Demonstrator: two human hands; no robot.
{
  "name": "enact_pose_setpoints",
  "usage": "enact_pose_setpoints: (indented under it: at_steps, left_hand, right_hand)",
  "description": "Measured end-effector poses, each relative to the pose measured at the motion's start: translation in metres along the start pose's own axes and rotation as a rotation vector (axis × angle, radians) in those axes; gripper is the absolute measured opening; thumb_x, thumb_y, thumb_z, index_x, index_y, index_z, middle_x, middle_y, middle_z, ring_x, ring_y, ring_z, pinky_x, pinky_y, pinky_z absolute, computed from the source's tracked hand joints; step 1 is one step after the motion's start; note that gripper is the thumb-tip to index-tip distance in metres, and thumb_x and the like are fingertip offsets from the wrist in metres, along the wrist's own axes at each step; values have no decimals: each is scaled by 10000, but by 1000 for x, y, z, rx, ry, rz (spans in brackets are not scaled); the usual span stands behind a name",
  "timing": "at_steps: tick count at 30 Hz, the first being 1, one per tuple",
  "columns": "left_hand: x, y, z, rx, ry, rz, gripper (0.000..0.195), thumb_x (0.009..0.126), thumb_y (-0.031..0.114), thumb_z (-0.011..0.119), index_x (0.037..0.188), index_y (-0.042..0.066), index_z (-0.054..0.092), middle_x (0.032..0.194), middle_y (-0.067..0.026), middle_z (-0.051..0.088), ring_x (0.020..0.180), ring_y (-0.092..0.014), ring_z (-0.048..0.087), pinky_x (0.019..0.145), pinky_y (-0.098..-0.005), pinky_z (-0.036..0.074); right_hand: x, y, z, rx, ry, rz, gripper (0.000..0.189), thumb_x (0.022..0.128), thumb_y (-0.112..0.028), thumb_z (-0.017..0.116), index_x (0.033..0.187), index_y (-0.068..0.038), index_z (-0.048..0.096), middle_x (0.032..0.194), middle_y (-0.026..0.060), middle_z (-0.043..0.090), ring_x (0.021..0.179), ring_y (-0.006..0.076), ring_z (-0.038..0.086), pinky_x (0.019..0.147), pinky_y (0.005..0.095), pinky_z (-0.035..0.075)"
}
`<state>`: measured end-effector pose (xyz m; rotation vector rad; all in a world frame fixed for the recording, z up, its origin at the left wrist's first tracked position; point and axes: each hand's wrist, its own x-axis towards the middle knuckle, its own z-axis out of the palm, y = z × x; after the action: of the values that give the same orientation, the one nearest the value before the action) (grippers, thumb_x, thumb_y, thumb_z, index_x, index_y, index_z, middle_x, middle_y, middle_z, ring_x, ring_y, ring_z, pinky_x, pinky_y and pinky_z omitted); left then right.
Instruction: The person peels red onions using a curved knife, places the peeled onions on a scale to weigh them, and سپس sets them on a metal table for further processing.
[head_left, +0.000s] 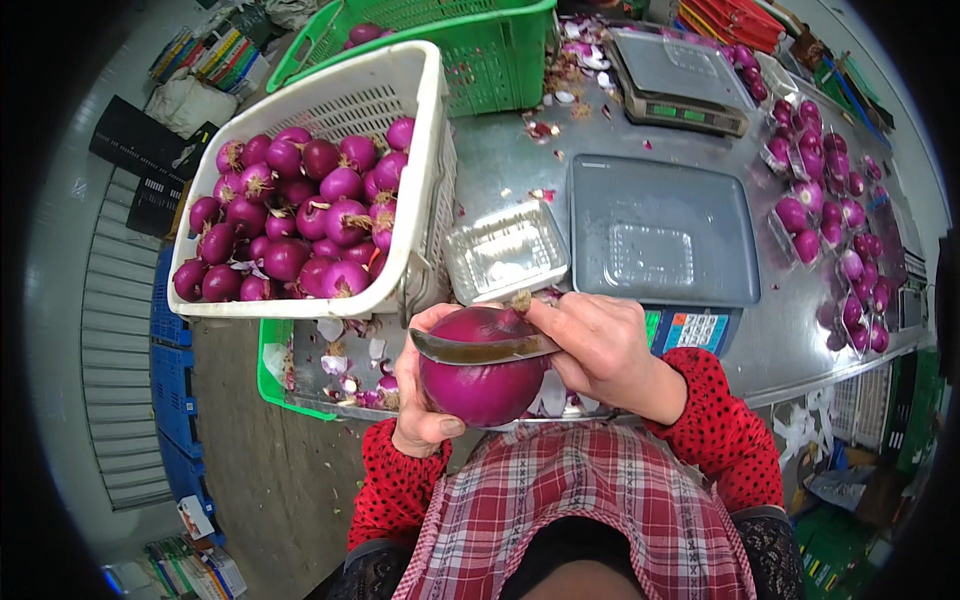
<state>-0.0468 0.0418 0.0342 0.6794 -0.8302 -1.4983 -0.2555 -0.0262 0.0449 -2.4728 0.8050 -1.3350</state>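
A large red onion (486, 394) rests in my left hand (420, 405), whose fingers wrap its left side with the thumb low on the front. My right hand (611, 345) grips a short curved knife (480, 350); its handle is hidden in the fist. The blade lies across the onion's upper face, its tip pointing left near my left fingers. At the top of the onion, the dry neck (521, 301) stands close to my right thumb or forefinger. Just beyond my hands sits a clear plastic tray (508, 251) with nothing in it.
A white plastic crate (431, 180) full of red onions stands at the left, before a green crate (495, 71). Beyond my right hand is a weighing scale (664, 225); another scale (675, 75) stands farther back. Packed onions (810, 210) line the table's right. Peel scraps (349, 371) litter the near edge.
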Motion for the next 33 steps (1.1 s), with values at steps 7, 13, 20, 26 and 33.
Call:
enact_pose_setpoints:
  at_steps: [7,13,20,26,33]
  left_hand:
    - [-25,-24,-9,57,25,-4,976,555,276,874,1345,9,368,1291,-187,527,1233,-300,538,1047,-440,465]
    - [-65,-41,-32,-66,259,-262,977,620,486,821,1343,-34,420,1269,-188,557,1118,-292,623,973,-419,529]
    - [-63,-63,-32,-540,88,-424,1050,712,802,591,1313,-51,472,1102,-201,610,784,-313,626,647,-435,533]
    - [-64,-77,-28,-513,-106,-519,558,924,423,640,1205,-40,509,889,-115,592,561,-139,538,439,-239,387]
    - [-58,-82,-21,-902,-293,-764,479,951,407,630,1133,-14,492,916,-119,608,524,-121,568,374,-217,371]
  right_hand:
    - [-34,-2,21,21,-90,86,384,718,-29,676,1100,-67,667,661,50,512,553,207,585,473,334,463]
    - [-129,24,18,72,-314,314,347,760,-33,665,1100,-103,658,702,67,561,575,245,609,488,378,485]
    - [-82,5,32,179,-188,186,420,714,-30,689,1129,-80,654,747,54,535,575,229,601,491,348,483]
    - [-83,2,47,136,-139,87,484,674,-31,681,1156,-66,651,709,41,511,549,210,571,474,338,467]
    - [-96,16,72,144,-188,53,387,703,-48,681,1088,-84,668,694,40,531,546,214,581,455,348,465]
